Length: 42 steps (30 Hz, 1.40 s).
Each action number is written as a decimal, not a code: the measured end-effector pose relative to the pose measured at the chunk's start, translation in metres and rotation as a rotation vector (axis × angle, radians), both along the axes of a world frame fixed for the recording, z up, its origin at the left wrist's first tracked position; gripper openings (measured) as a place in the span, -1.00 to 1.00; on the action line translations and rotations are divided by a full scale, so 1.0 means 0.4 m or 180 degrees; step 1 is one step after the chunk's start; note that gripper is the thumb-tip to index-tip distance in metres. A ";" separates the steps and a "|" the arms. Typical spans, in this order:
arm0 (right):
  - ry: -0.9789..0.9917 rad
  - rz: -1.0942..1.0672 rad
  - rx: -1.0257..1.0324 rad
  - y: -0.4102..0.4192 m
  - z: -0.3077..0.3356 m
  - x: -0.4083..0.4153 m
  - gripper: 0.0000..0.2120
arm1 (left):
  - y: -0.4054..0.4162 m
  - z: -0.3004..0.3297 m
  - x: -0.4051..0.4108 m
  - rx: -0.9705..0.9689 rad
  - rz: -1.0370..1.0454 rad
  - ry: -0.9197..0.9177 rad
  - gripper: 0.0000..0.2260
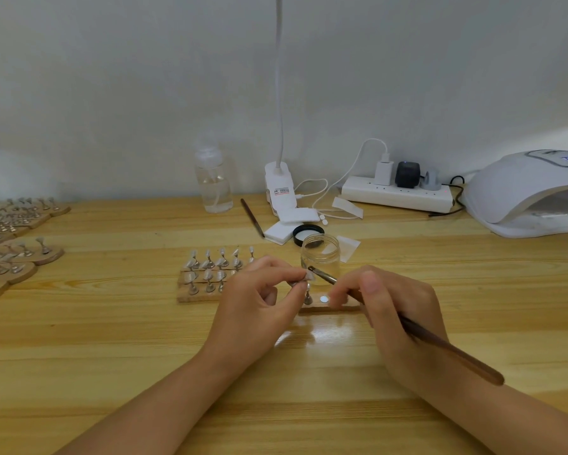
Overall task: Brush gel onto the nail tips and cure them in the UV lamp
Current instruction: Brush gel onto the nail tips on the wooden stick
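Observation:
My left hand (262, 300) pinches a small metal stand with a clear nail tip (308, 276) on top, held just above the table. A brown-handled brush (446, 351) is gripped in my right hand (394, 310), its bristle end touching the nail tip. Right behind the tip stands an open clear gel jar (321, 257). A wooden block (335, 305) with a metal disc lies under my hands. Behind my left hand, a wooden base (194, 295) carries two rows of nail tips on stands. The white UV lamp (525, 195) sits at the far right.
Several more wooden bases with stands (16, 251) lie at the left edge. At the back stand a clear liquid bottle (213, 182), a second brush (252, 217), a clip lamp base (281, 188), white pads (289, 224), the jar's black lid (308, 234) and a power strip (397, 193).

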State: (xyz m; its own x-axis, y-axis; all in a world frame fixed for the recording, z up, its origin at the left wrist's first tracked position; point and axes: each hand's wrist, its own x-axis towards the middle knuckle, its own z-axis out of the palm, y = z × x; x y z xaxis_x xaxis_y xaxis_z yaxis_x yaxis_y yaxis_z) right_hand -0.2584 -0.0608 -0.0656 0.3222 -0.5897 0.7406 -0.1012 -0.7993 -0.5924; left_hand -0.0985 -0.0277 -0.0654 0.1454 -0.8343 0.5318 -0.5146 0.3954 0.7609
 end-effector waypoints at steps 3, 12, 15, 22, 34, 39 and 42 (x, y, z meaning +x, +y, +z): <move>-0.0065 0.0089 0.0157 -0.003 -0.008 -0.002 -0.59 | -0.002 -0.001 0.001 0.0017 -0.0031 -0.0003 -0.68; -0.0128 0.0163 0.0225 -0.003 -0.006 -0.002 -0.60 | 0.000 0.001 -0.003 -0.0043 -0.0025 -0.0059 -0.69; -0.0239 0.0192 0.0202 -0.002 -0.004 -0.006 -0.61 | 0.000 0.003 -0.004 -0.0056 -0.0043 -0.0038 -0.69; -0.0369 0.0291 0.0460 -0.001 -0.004 -0.006 -0.60 | -0.003 -0.004 -0.001 -0.0060 -0.0054 -0.0080 -0.74; -0.0476 0.0421 0.0420 -0.001 0.000 -0.005 -0.60 | -0.003 -0.003 0.002 -0.0128 -0.0006 -0.0331 -0.82; -0.0297 0.0298 0.0466 0.001 0.003 -0.001 -0.58 | -0.005 -0.003 0.002 -0.0190 0.0019 -0.0364 -0.79; -0.0487 0.0429 0.0517 0.004 0.006 -0.002 -0.58 | -0.004 -0.001 0.001 -0.0228 -0.0004 -0.0339 -0.78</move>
State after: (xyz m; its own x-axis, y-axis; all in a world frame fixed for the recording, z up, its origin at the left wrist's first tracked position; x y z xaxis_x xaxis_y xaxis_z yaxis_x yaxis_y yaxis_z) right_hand -0.2591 -0.0591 -0.0633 0.2974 -0.6643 0.6858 0.1006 -0.6925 -0.7144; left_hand -0.0979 -0.0295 -0.0658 0.0840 -0.7937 0.6025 -0.5904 0.4475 0.6717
